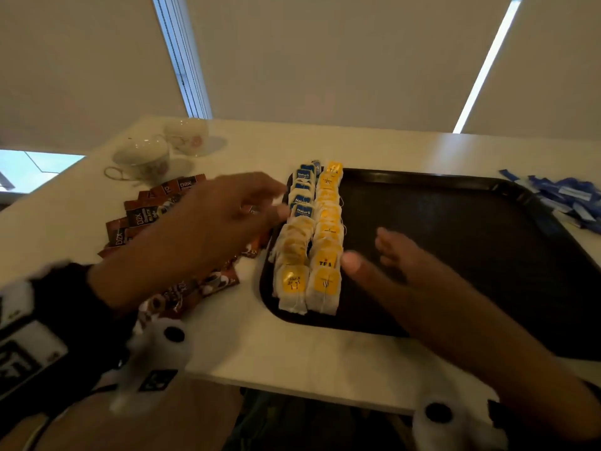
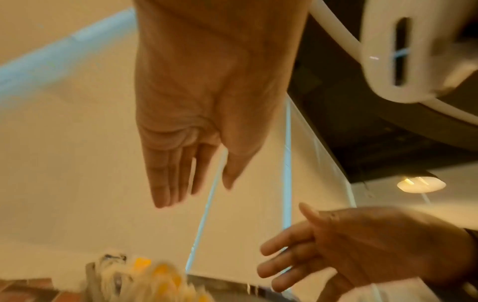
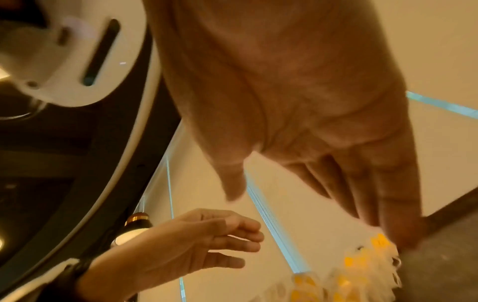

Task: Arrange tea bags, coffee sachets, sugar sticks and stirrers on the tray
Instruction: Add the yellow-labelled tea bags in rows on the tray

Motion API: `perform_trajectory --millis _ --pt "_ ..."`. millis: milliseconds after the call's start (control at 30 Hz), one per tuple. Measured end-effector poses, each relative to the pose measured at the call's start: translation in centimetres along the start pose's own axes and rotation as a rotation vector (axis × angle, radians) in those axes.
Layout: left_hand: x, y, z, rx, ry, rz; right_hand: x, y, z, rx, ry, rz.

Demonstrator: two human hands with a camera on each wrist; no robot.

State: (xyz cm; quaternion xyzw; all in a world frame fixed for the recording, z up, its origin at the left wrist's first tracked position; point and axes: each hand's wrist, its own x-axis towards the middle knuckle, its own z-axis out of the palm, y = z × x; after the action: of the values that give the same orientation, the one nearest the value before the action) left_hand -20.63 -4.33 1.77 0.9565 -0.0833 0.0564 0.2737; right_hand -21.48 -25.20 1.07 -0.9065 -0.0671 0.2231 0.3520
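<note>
The tray (image 1: 455,242) under my right hand (image 1: 396,271) looks like dark plastic, matt, with a fine grainy texture. Between my hands the tea bags (image 1: 309,242) are thin, whitish, fibrous paper with smooth yellow and blue paper tags and fine thread. Beneath my left hand (image 1: 208,222) the coffee sachets (image 1: 153,209) are brown printed foil or film with a slight sheen. Beyond that hand the cups (image 1: 146,154) look like glossy glazed china. The surface (image 1: 292,353) is white, smooth and faintly reflective. Far past my right hand, the blue sachets (image 1: 566,200) look like paper.
</note>
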Motion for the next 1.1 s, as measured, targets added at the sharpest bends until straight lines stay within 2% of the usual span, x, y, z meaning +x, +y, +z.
perform_trajectory --millis 33,67,133,167,233,333,500,633,900,1100 --pt "0.8 -0.3 -0.4 -0.087 0.027 -0.088 1.0 -0.1 -1.0 0.13 0.036 0.032" --pt "1.5 -0.6 -0.6 -0.21 -0.005 -0.2 2.0 -0.4 -2.0 0.307 0.052 0.066" --pt "2.7 -1.0 -0.3 -0.542 -0.154 -0.416 3.8 -1.1 -3.0 0.676 0.014 0.138" --pt "3.0 -0.9 0.1 -0.665 -0.216 -0.492 4.6 -1.3 -2.9 0.788 -0.015 0.168" --pt "3.3 -0.3 1.2 -0.788 -0.269 -0.561 5.8 -1.5 -2.3 0.828 -0.031 0.192" --pt "3.4 0.2 2.9 -0.864 -0.234 -0.583 6.8 -2.0 -0.8 0.838 0.006 0.175" --pt "3.0 1.7 3.8 -0.899 -0.158 -0.552 7.1 -2.6 0.6 0.894 -0.032 0.178" --pt "3.2 1.6 3.8 -0.923 -0.127 -0.531 7.3 -2.8 0.5 0.88 -0.019 0.18" --pt "4.0 0.5 3.2 -0.939 -0.139 -0.601 7.9 -2.8 0.6 0.84 -0.023 0.177" --pt "6.3 -0.7 1.8 -1.02 -0.069 -0.611 9.0 -3.3 -0.4 0.872 -0.018 0.129"
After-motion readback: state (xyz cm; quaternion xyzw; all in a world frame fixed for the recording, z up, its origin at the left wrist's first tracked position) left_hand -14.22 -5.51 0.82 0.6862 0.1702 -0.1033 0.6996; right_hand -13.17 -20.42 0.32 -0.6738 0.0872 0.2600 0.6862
